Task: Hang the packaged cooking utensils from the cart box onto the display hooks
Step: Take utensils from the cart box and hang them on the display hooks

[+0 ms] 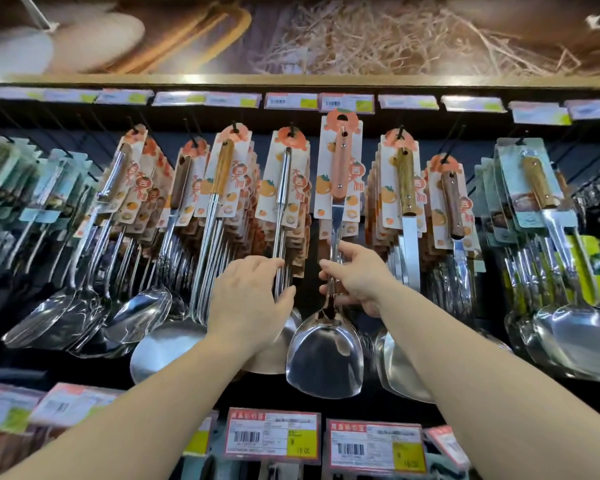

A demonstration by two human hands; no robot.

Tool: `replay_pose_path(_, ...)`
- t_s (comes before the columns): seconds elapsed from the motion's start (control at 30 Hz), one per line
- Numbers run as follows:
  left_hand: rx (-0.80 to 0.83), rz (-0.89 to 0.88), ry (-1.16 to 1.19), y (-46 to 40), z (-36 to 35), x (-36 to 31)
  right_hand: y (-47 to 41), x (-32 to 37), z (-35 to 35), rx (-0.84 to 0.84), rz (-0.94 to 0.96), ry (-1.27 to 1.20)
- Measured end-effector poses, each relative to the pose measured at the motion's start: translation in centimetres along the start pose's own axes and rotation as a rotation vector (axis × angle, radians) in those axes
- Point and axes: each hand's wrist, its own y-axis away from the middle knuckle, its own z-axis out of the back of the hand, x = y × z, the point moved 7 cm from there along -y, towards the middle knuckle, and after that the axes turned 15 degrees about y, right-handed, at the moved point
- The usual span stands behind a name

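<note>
Your right hand (355, 275) pinches the spatula (329, 348) shaft, card hole up near its hook (342, 125), left hand (253, 299) gripping the neighbouring ladle (280, 216) aside, so just lift straight and slide the hole on.

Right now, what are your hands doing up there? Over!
Right hand pinching pink-handled spatula by its shank, card raised near the hook. Left hand gripping neighbouring steel ladles, holding them aside. Nothing else blocking.
</note>
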Motion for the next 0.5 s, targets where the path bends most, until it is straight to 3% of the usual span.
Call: replay_pose_path(0.5,0.075,0.057,-0.066,-0.1,-0.4,0.9,-0.4,-0.9,-0.1,-0.018,-0.022,-0.039)
